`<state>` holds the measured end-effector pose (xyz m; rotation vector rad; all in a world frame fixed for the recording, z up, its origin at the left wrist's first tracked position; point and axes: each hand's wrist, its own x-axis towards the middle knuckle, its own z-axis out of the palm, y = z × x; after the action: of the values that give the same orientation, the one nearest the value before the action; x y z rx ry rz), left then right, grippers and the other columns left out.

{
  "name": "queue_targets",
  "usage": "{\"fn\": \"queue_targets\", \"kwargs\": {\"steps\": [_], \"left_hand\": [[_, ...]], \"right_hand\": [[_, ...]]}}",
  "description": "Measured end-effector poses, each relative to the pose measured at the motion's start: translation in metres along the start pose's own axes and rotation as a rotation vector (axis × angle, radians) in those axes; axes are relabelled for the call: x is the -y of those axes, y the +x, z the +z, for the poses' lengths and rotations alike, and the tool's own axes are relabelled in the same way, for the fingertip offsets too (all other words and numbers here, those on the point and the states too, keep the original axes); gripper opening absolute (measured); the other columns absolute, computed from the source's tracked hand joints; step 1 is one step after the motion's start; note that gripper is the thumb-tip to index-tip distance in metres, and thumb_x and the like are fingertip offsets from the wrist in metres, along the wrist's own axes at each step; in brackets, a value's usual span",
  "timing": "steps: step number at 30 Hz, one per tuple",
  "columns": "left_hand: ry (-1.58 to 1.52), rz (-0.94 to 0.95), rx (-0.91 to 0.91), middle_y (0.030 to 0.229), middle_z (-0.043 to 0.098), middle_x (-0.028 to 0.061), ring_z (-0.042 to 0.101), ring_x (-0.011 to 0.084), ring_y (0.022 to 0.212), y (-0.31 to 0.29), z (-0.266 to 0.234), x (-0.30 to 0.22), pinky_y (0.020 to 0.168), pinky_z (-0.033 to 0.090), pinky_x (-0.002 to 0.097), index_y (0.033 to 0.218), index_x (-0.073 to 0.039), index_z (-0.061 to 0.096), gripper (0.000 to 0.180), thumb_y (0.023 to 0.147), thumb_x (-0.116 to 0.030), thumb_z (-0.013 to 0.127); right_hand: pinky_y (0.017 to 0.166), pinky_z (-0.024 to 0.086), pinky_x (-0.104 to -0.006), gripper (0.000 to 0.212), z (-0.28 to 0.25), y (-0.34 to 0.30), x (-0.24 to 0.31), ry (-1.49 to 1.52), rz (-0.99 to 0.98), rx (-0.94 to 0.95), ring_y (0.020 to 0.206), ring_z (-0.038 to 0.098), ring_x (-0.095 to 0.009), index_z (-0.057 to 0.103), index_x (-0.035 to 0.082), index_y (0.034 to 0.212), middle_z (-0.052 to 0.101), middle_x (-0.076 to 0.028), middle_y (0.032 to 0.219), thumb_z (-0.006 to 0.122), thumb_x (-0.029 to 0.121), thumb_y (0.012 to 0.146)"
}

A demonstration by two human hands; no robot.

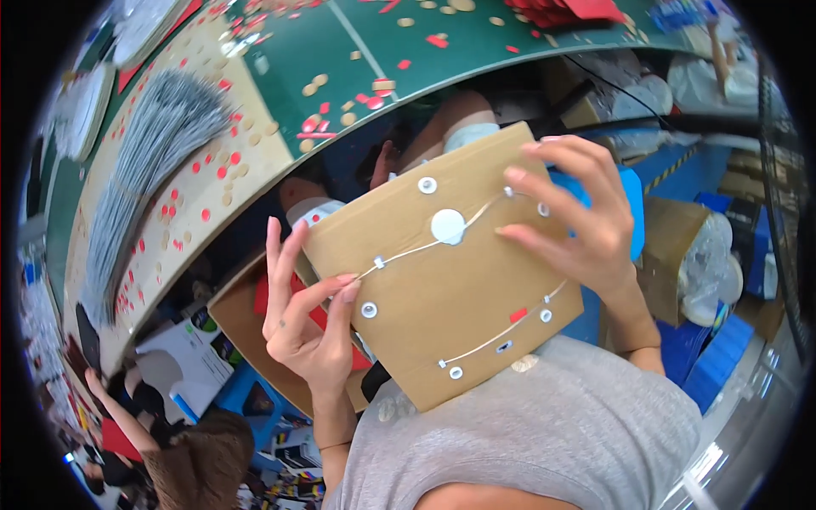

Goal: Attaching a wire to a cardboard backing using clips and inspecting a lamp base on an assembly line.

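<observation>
We hold a brown cardboard panel (450, 280) between both hands, tilted up in front of our grey shirt (544, 433); our left hand (302, 314) pinches a thin white cord (408, 252) at the panel's near-left edge, thumb and forefinger closed on it, the other fingers standing up behind the edge, partly hidden; our right hand (578, 217) grips the panel's far-right corner, fingers spread over the face, thumb out of sight behind the board; beneath those fingers the cord's end is covered, so we cannot tell how it is fixed there; a white disc (448, 226) sits on the cord between the hands, and a second cord (501, 331) runs along the lower edge past small metal eyelets (369, 310); the panel hides most of what lies behind it, only a blue box (633, 212) showing beyond the right hand; past the left hand the green table (357, 42) curves away, strewn with red and tan discs beside a bundle of grey wires (153, 161); another person's arm (119, 408) shows low beyond the left wrist, cut off by the dark rim; between panel and table edge there is open room
</observation>
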<state>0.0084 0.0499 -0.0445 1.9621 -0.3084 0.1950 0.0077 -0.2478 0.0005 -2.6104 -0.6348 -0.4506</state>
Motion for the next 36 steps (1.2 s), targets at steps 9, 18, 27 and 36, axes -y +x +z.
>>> {"fn": "queue_targets", "kwargs": {"steps": [9, 18, 27, 36], "left_hand": [[-0.189, 0.008, -0.094, 0.111, 0.073, 0.0189, 0.054, 0.0454, 0.134, 0.007, 0.031, 0.002, 0.118, 0.03, 0.0596, 0.089, 0.001, 0.059, 0.01, 0.089, 0.01, 0.062], [-0.015, 0.113, -0.058, 0.104, 0.074, 0.0192, 0.061, 0.042, 0.127, 0.022, 0.023, 0.006, 0.114, 0.039, 0.0566, 0.088, 0.006, 0.064, 0.005, 0.088, 0.01, 0.066], [0.161, 0.348, -0.139, 0.096, 0.072, 0.0194, 0.075, 0.0307, 0.09, 0.016, 0.02, 0.007, 0.078, 0.062, 0.0344, 0.089, 0.006, 0.059, 0.007, 0.092, 0.01, 0.065], [0.146, 0.154, -0.121, 0.101, 0.075, 0.0195, 0.073, 0.0262, 0.096, 0.019, 0.002, -0.004, 0.091, 0.056, 0.0351, 0.099, 0.011, 0.067, 0.016, 0.102, -0.002, 0.059]], "right_hand": [[0.081, 0.061, -0.027, 0.033, 0.006, -0.083, 0.038, 0.334, 0.889, -0.334, 0.089, 0.074, -0.017, 0.075, -0.002, 0.109, 0.075, -0.014, 0.105, 0.084, -0.002, 0.078], [0.09, 0.058, -0.026, 0.033, 0.025, -0.082, 0.035, 0.791, 1.113, -0.508, 0.101, 0.071, -0.016, 0.069, -0.007, 0.12, 0.073, -0.014, 0.113, 0.073, -0.007, 0.088], [0.08, 0.057, -0.0292, 0.037, 0.022, -0.068, 0.041, 0.505, 0.888, -0.32, 0.102, 0.067, -0.02, 0.074, 0.001, 0.118, 0.068, -0.012, 0.121, 0.081, 0.003, 0.082], [0.08, 0.056, -0.0317, 0.04, 0.028, -0.068, 0.038, 0.351, 0.675, -0.186, 0.094, 0.061, -0.02, 0.075, 0.011, 0.124, 0.06, -0.011, 0.123, 0.079, 0.008, 0.084]]}}
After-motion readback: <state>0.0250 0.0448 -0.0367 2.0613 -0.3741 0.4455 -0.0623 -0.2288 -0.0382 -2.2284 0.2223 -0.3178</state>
